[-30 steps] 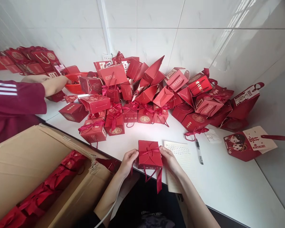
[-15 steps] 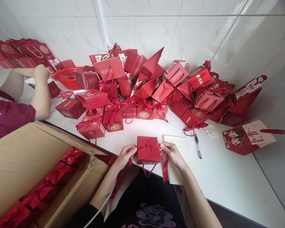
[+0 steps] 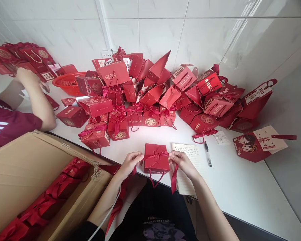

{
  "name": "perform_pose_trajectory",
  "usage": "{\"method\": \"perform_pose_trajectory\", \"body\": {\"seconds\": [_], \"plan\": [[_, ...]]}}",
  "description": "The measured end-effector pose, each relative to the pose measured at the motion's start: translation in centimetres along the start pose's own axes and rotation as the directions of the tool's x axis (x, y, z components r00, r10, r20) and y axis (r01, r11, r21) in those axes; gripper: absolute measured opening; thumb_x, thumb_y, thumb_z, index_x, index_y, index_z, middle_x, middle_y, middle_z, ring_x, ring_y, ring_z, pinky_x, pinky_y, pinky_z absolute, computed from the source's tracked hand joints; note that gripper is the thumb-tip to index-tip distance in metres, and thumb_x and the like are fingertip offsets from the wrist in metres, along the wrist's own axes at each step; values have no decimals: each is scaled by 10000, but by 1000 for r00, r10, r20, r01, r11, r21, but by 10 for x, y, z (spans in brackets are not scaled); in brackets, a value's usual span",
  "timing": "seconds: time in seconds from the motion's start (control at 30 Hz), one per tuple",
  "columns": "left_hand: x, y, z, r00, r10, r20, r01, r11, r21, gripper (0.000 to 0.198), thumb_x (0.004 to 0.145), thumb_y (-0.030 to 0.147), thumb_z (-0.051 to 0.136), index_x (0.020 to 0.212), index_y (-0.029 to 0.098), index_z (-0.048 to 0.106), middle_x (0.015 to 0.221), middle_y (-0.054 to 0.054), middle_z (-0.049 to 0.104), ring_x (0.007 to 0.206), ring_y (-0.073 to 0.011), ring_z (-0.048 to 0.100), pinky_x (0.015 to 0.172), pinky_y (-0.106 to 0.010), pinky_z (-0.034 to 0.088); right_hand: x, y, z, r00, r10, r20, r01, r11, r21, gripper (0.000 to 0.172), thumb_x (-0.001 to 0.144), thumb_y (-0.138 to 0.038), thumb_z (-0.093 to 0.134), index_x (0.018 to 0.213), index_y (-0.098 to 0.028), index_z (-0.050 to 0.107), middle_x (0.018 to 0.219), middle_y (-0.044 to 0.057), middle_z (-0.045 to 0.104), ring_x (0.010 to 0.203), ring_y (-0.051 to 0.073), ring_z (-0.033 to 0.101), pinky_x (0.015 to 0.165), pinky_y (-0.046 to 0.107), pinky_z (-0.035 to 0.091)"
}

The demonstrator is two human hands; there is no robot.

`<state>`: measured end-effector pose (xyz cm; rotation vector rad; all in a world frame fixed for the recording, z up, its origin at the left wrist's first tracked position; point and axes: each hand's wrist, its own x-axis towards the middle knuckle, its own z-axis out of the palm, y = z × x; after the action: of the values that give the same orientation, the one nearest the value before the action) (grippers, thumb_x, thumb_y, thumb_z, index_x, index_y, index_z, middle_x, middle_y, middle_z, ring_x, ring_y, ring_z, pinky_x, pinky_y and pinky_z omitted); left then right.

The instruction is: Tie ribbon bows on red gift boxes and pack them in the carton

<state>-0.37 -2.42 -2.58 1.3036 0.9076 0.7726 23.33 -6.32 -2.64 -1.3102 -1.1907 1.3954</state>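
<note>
A small red gift box (image 3: 156,158) sits at the near edge of the white table (image 3: 240,187), between my two hands. My left hand (image 3: 130,162) pinches one end of its red ribbon (image 3: 175,177) at the box's left side. On the right side, my right hand (image 3: 182,161) pinches the other ribbon end, which hangs down over the table edge. A red cord handle dangles below the box.
A heap of red gift boxes and bags (image 3: 150,93) fills the back of the table. A notepad (image 3: 190,164) and pen (image 3: 207,153) lie right of the box. An open cardboard carton (image 3: 40,180) with red boxes stands at left. Another person's arm (image 3: 37,100) reaches near a red basket (image 3: 66,83).
My hands shifted from gripping the box's sides to pinching the ribbon ends and pulling them outward. The other person's arm drew back to the left, away from the red basket.
</note>
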Motion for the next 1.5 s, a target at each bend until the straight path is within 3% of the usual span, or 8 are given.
{"method": "perform_pose_trajectory", "body": {"seconds": [0.23, 0.4, 0.5, 0.63, 0.87, 1.07, 1.27, 1.5], "plan": [[-3, -1, -3, 997, -41, 59, 43, 998, -43, 402, 815, 501, 445, 581, 175, 444, 523, 24, 433, 480, -93, 368, 485, -237, 272, -10, -2, 7, 1000, 2, 18, -3, 997, 82, 398, 782, -566, 590, 663, -188, 557, 567, -28, 537, 537, 123, 506, 602, 272, 365], [-3, 12, 0, 993, -65, 97, 65, 998, 4, 415, 767, 519, 557, 576, 173, 432, 499, 47, 406, 460, -78, 338, 478, -223, 242, -10, -11, 11, 999, -16, 28, 14, 998, 69, 407, 798, -565, 574, 652, -187, 543, 555, -22, 527, 553, 131, 491, 616, 276, 354], [-3, 14, 3, 996, -69, 59, 68, 997, 25, 443, 721, 557, 598, 576, 178, 423, 487, 59, 375, 449, -74, 321, 468, -220, 221, -9, -13, 16, 999, -30, 19, 30, 999, 25, 429, 785, -544, 603, 578, -188, 482, 534, -26, 499, 548, 125, 454, 613, 270, 339], [-3, -2, 7, 998, -57, -31, 56, 998, -39, 510, 679, 636, 604, 560, 181, 407, 472, 68, 330, 439, -70, 294, 461, -225, 204, -7, 2, 21, 998, -18, 58, 12, 996, 92, 439, 780, -578, 581, 601, -189, 485, 562, -22, 487, 545, 126, 437, 582, 264, 328], [4, -32, 10, 997, -14, -72, 0, 984, -180, 589, 592, 721, 622, 543, 181, 390, 476, 64, 322, 441, -64, 258, 454, -230, 181, 10, 39, 21, 997, 26, 69, -37, 985, 169, 545, 594, -710, 639, 526, -207, 442, 508, -8, 458, 482, 146, 434, 528, 288, 336], [0, -22, 13, 996, 21, -88, -34, 989, -147, 569, 637, 690, 614, 547, 175, 388, 492, 57, 337, 463, -67, 280, 469, -226, 193, 2, 21, 24, 993, 27, 115, -52, 974, 221, 501, 657, -620, 669, 541, -192, 436, 525, -17, 466, 497, 119, 409, 537, 262, 314], [-3, -17, 14, 993, -53, -103, 32, 980, -198, 536, 619, 643, 662, 545, 173, 415, 491, 54, 386, 470, -75, 322, 489, -220, 226, -6, 5, 16, 996, 13, 92, -30, 983, 182, 427, 719, -562, 652, 584, -190, 493, 553, -14, 497, 524, 127, 450, 568, 272, 350], [-11, -2, 16, 986, -86, -146, 55, 978, -202, 454, 652, 556, 676, 538, 173, 461, 488, 43, 417, 480, -87, 365, 491, -221, 245, -17, -19, 9, 1000, 24, 1, -24, 995, -99, 466, 701, -609, 619, 539, -193, 487, 556, -10, 469, 560, 142, 440, 589, 286, 343]]}}
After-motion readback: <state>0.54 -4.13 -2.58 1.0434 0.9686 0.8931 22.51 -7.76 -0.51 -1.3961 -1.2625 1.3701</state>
